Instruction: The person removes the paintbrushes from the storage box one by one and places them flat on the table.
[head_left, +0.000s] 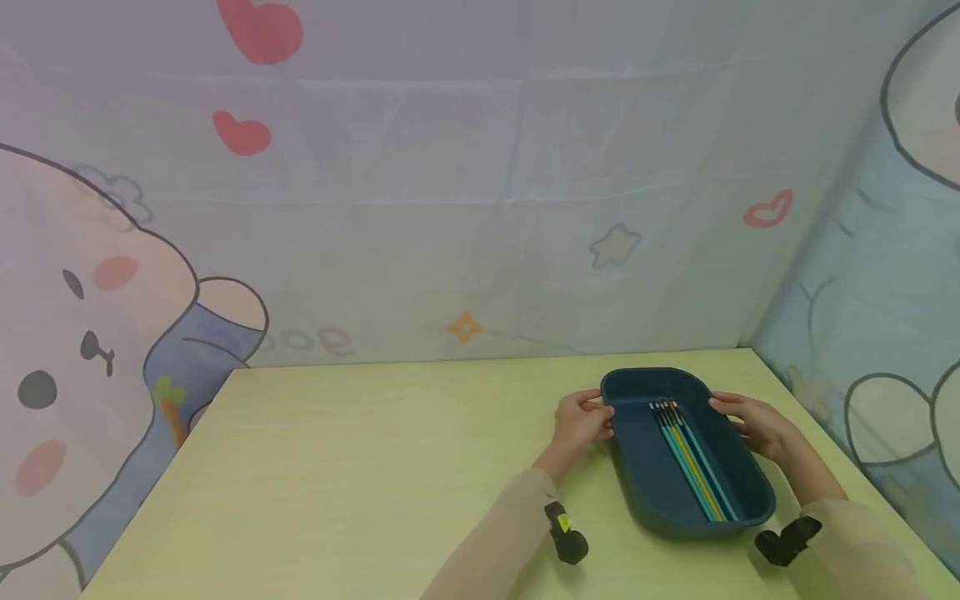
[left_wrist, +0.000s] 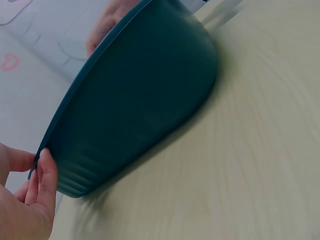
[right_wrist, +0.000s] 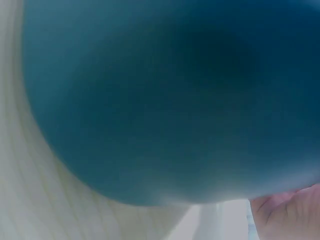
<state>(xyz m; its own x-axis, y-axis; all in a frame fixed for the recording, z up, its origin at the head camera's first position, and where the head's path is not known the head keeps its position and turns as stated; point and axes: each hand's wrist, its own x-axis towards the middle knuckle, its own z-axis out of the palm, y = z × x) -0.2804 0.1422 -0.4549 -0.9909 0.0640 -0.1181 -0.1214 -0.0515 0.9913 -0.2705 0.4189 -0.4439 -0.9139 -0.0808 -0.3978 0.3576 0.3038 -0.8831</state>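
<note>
A dark blue, rounded plastic tray [head_left: 647, 471] sits on the right part of the table, slanting in the head view. Several thin paintbrushes [head_left: 692, 462] with teal and yellow handles lie lengthwise inside it, their tips toward the far end. At the far left rim, my left hand [head_left: 581, 421] pinches the edge, thumb inside and fingers against the outer wall, as the left wrist view shows. Across from it, my right hand [head_left: 757, 427] grips the right rim. The tray's outside [right_wrist: 140, 110] fills most of the right wrist view, with part of the right palm [right_wrist: 290, 215] below.
The pale yellow wooden table [head_left: 337, 467] stretches away to the left. A printed cloth [head_left: 450, 167] with hearts and cartoon animals hangs behind the table and along its right side. Black wrist cameras [head_left: 567, 535] are strapped over both beige sleeves [head_left: 498, 537].
</note>
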